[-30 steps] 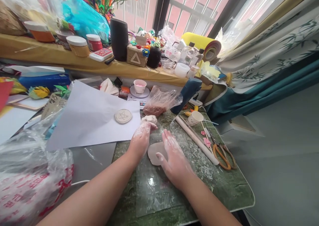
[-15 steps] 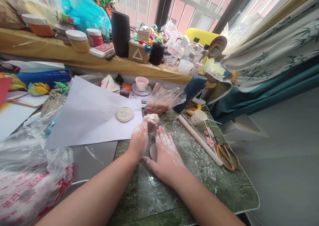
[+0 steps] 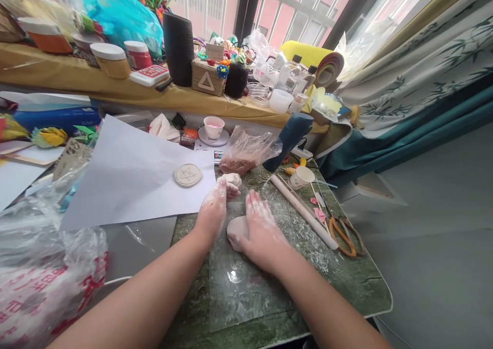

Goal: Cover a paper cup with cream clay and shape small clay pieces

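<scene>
A smooth flat round of whitish clay [image 3: 238, 228] lies on a clear plastic sheet [image 3: 231, 303]. Stretched out flat, my right hand [image 3: 265, 231] covers the round's right side, its thumb along the near edge and its fingers dusted white. My left hand [image 3: 213, 210] is held on edge to the left, powdery too, with fingers loosely bent and nothing visible in them. Just beyond its fingertips sits a lump of pale clay [image 3: 230, 178]; whether they touch I cannot tell. A clay disc with a star cut into it [image 3: 187, 175] rests on white paper [image 3: 127, 169].
To the right lie a white rolling pin [image 3: 304, 211], orange-handled scissors [image 3: 344, 237] and a paper cup [image 3: 301, 177]. Behind are a bag of brownish material [image 3: 246, 154] and a small pink-filled cup [image 3: 214, 127]. A crumpled plastic bag [image 3: 46, 267] fills the left.
My right hand has shifted right off part of the clay round, so more of it shows. Its thumb has drawn in against the edge. My left hand has barely moved.
</scene>
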